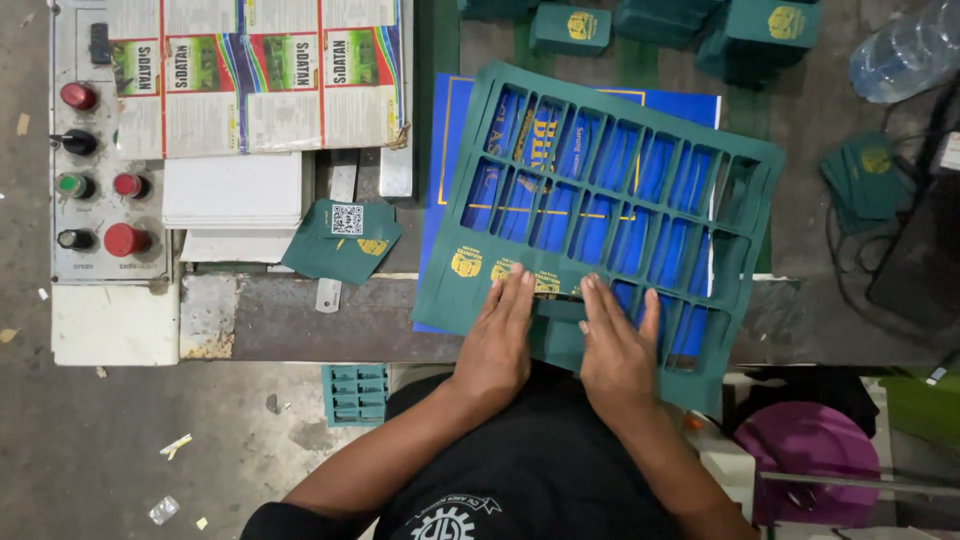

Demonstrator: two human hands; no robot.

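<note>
A large dark green die-cut card sheet point(600, 110) lies tilted on the work surface, most of its rectangular windows punched out so a blue sheet point(452, 130) shows beneath. Both my hands press flat on its near edge. My left hand point(500, 335) rests over green pieces with gold emblems that are still in the sheet. My right hand point(615, 345) lies beside it, fingers spread on the card. Neither hand grips anything.
A control panel point(100, 150) with red, green and black knobs sits at left, next to printed carton sheets point(260, 75). Loose green cards point(345, 240) lie mid-table, stacks of them point(770, 25) at the back. A plastic bottle point(905, 50) is far right.
</note>
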